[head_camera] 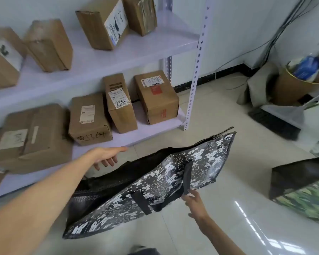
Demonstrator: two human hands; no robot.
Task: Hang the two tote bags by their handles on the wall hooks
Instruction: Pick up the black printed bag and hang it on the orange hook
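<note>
1. Two tote bags are in view, and no wall hooks show anywhere in this frame. The black-and-white patterned tote (pixel 155 183) lies low over the tiled floor (pixel 219 111), in front of the white shelving unit (pixel 103 57) loaded with cardboard boxes (pixel 88 120). The second tote (pixel 302 188), dark with a green print, sits at the right edge, well apart from the first.

2. The right hand (pixel 195 203) has its fingertips at the dark webbing handle (pixel 187 179) of the patterned tote, pinching or hooking the strap near its lower bend. Whether the grip is fully closed I cannot tell.

3. The left hand (pixel 107 157) is open, fingers loosely spread and slightly curled, holding nothing. It hovers just above the bag's open top edge, near the lowest shelf.

4. I judge the tote light and seemingly empty: it lies nearly flat, with no bulge. The glossy woven-plastic skin looks semi-stiff, holding a panel shape, yet it will fold and sag if lifted by one corner. The surface looks slick, so the panel is a poor place to hold.

5. The webbing handles are the place to grip: soft, matte and stitched on. Only the near one is clearly visible; gathering both loops together would keep the mouth shut and present one opening to a hook.

6. The bag's long axis runs diagonally, from lower left to upper right. Its open mouth faces up and left, toward the shelving; the base edge faces the person.
</note>
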